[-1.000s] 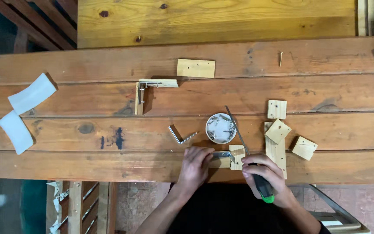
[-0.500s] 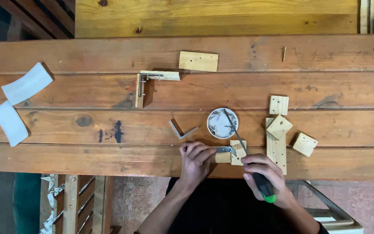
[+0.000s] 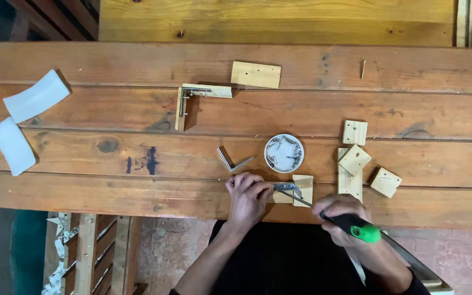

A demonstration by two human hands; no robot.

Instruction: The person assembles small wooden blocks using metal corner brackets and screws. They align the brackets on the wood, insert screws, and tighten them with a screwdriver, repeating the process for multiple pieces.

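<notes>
Right now the work sits at the near edge of the wooden desk (image 3: pixel 110 191), where a small wood block (image 3: pixel 302 189) lies with a metal corner bracket (image 3: pixel 286 188) on its left part. The left hand (image 3: pixel 247 198) is pressed down on the desk just left of the block, fingertips at the bracket, steadying bracket and wood together; it is flattened on them rather than closed around anything. The right hand (image 3: pixel 341 214) has its grip clenched around a screwdriver (image 3: pixel 350 224) with a black and green handle, the thin shaft slanting up and left so that its tip meets the bracket.

Judging by this, the step in hand is driving a screw through the bracket into the block. Whether a screw is already seated under the tip is too small to tell. The next move seems to call for keeping the shaft in line with the screw, firm downward pressure, and the left hand holding the pieces from sliding toward the desk edge.

Just beyond the block stands a round white dish (image 3: pixel 284 153) holding loose metal screws. To its left lies a bare angle bracket (image 3: pixel 234 161). To the right, several square wood offcuts (image 3: pixel 354 158) lie touching or just beside each other. Farther off rest a finished L-shaped wood joint (image 3: pixel 192 98) and a flat wood piece (image 3: pixel 255 74). Two white curved pieces (image 3: pixel 23 120) lie at the far left.
</notes>
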